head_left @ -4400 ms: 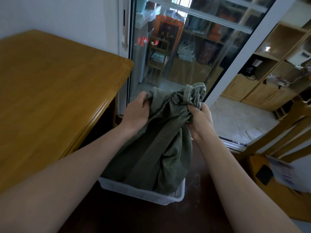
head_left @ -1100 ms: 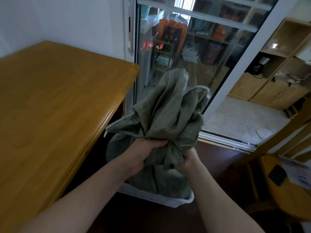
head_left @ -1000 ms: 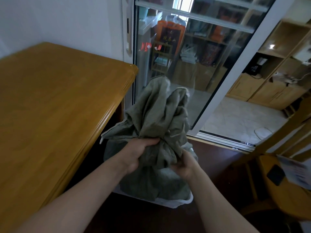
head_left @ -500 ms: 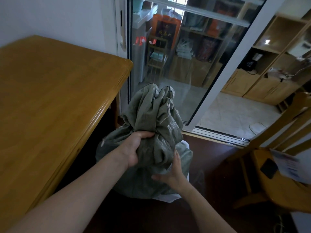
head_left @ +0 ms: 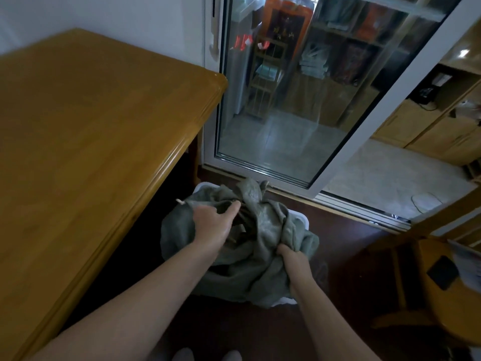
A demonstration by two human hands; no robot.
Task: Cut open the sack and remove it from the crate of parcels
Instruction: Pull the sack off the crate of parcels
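Down on the floor, the green sack [head_left: 250,256] drapes over the white crate [head_left: 303,219]; left hand [head_left: 214,224] rests spread atop it, right hand [head_left: 292,257] clenches its edge.

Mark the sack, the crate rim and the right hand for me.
sack [head_left: 263,267], head view, on the crumpled fabric.
crate [head_left: 304,219], head view, on its white far rim.
right hand [head_left: 292,257], head view, on the knuckles.

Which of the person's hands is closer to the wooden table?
The left. The left hand rests on top of the sack, on the side toward the wooden table; the right hand grips the sack's far side.
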